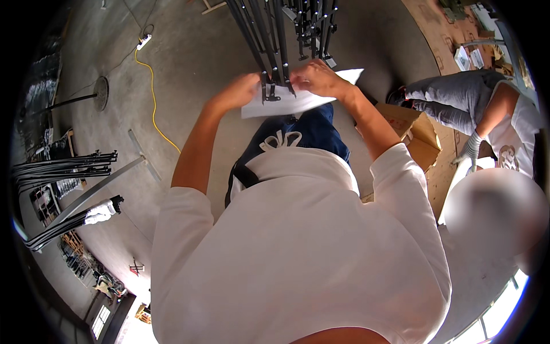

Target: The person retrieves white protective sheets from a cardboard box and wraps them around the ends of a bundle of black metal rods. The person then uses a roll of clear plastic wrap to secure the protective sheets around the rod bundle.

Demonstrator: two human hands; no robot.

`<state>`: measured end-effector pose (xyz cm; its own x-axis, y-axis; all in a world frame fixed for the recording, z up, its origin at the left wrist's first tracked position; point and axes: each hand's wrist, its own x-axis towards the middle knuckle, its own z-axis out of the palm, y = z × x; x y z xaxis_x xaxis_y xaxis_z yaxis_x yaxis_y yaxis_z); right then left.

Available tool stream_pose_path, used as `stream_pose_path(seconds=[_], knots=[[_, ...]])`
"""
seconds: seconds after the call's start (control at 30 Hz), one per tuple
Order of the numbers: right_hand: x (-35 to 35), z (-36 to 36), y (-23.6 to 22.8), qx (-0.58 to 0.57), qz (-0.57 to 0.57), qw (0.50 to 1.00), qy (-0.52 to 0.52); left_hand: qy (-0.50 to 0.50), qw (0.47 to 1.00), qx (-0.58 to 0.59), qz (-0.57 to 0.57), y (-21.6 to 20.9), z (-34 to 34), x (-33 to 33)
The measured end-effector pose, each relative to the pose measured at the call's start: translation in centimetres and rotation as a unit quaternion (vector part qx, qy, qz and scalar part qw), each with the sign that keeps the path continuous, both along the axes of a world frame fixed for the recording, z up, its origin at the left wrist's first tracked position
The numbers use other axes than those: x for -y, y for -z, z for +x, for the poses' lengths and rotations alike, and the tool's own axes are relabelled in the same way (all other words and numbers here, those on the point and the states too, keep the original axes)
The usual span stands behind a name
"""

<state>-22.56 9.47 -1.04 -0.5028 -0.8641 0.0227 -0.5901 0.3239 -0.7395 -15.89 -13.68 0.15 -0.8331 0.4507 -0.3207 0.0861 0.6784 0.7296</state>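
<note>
In front of me, a bunch of black metal tubes (272, 46) comes down from the top of the view, with small brackets at the lower ends. Behind those ends a white sheet (314, 102), thin and bendable, spreads across in front of my legs. My left hand (246, 90) is at the left of the tubes by the sheet's upper edge, its fingers smeared and partly hidden. On the other side my right hand (318, 78) is closed at the sheet's upper edge, close against the tubes. A second cluster of black tubes (314, 28) hangs just beyond it.
A co-worker (475, 103) in a striped glove bends at the right, near an open cardboard box (421, 135). A yellow cable (153, 103) crosses the floor to a white power strip (144, 41). Black tube bundles (69, 169) rest on a stand at the left.
</note>
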Motion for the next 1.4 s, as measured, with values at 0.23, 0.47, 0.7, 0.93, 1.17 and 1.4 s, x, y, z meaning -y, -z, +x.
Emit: stream_pose_path(seconds=[0.23,0.47,0.7,0.93,1.17,1.4], knots=[[-0.2,0.5,1.7,-0.050,-0.012,0.998,0.036,-0.005,0.998,-0.016,-0.056,-1.5,0.2,-0.5],[0.3,0.3,-0.3,-0.007,-0.002,1.000,0.010,0.003,0.999,0.045,-0.009,-1.3,-0.3,-0.6],[-1.8,0.5,-1.3,-0.081,0.099,0.991,0.036,0.000,0.998,-0.007,-0.062,-1.1,-0.3,-0.5],[-0.4,-0.2,-2.9,-0.101,0.111,0.989,0.006,-0.013,0.997,-0.051,0.050,-0.2,-0.1,-0.7],[1.2,-1.1,-3.3,-0.112,0.138,0.984,-0.009,-0.005,0.996,-0.082,0.036,-0.6,-0.4,-0.7],[1.0,-1.4,0.9,-0.080,-0.001,0.997,0.008,-0.026,0.973,-0.227,-0.022,3.2,-0.4,1.0]])
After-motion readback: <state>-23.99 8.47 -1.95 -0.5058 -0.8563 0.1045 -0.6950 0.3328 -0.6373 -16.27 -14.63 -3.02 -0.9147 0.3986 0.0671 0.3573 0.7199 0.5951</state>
